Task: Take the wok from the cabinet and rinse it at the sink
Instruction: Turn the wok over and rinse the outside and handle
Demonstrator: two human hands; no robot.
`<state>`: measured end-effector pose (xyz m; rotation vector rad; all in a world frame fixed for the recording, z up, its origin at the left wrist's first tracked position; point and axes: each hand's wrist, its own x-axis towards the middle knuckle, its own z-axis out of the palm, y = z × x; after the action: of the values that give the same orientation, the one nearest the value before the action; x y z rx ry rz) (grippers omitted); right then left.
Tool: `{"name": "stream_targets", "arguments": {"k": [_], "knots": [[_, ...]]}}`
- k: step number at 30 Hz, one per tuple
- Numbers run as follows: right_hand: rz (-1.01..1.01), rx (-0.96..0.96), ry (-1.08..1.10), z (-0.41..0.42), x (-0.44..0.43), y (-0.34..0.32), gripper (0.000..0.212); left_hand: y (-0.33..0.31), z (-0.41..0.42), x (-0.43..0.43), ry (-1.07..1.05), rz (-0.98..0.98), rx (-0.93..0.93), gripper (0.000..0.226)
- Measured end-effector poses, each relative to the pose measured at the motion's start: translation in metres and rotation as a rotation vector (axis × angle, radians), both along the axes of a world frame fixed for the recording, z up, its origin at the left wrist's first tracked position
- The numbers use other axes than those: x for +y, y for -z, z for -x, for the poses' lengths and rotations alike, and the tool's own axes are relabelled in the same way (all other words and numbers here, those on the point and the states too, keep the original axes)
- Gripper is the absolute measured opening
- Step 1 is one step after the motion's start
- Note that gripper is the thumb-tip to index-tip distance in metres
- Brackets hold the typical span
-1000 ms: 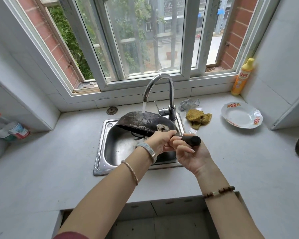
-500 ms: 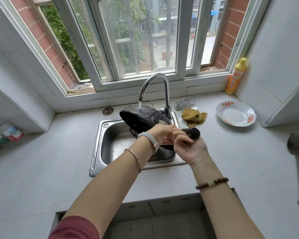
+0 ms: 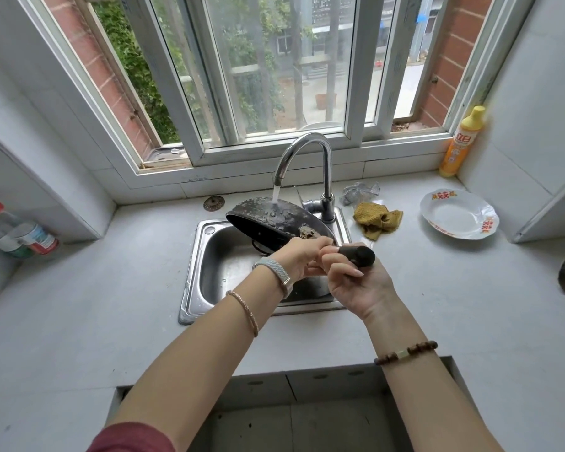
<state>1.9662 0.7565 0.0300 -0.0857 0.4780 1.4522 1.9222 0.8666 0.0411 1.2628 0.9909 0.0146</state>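
Note:
A dark wok [image 3: 268, 218] is held upside down and tilted over the steel sink [image 3: 196, 272], its blackened underside up. Water runs from the chrome faucet [image 3: 307, 151] onto that underside. My left hand [image 3: 302, 256] grips the handle close to the wok's body. My right hand [image 3: 356, 282] grips the black handle [image 3: 359, 254] from below, near its end. The wok's inside faces down and is hidden.
A yellow cloth [image 3: 377, 220] and a steel scourer [image 3: 359, 192] lie right of the faucet. A white plate [image 3: 459, 213] sits further right, with a yellow detergent bottle [image 3: 462, 141] on the sill corner. Bottles [image 3: 17, 234] lie at the far left. A drain strainer [image 3: 214, 203] lies behind the sink.
The wok has rolled further over, so its underside faces up more steeply under the stream. Both hands have kept their grip on the handle.

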Motion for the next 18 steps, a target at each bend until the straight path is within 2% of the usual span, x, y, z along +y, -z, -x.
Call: {"name": "stream_targets", "arguments": {"k": [2,8,10,13,16,18], "knots": [[0.004,-0.080,-0.014,0.008,0.002,-0.003,0.033,0.002,0.008,0.003,-0.033,0.018,-0.001,0.022],[-0.066,-0.244,-0.042,0.032,0.011,-0.010,0.048,0.002,0.035,0.011,-0.080,0.108,-0.026,0.028],[-0.034,-0.319,-0.086,0.042,0.014,-0.012,0.042,0.004,0.045,0.013,-0.093,0.147,-0.032,0.026],[0.082,-0.458,-0.141,0.057,0.016,-0.013,0.007,0.011,0.059,0.015,-0.107,0.181,-0.042,0.026],[0.103,-0.507,-0.182,0.069,0.013,-0.005,0.018,0.019,0.073,0.014,-0.101,0.213,-0.050,0.030],[0.114,-0.538,-0.208,0.077,0.009,0.002,0.019,0.025,0.082,0.010,-0.103,0.216,-0.042,0.030]]}}
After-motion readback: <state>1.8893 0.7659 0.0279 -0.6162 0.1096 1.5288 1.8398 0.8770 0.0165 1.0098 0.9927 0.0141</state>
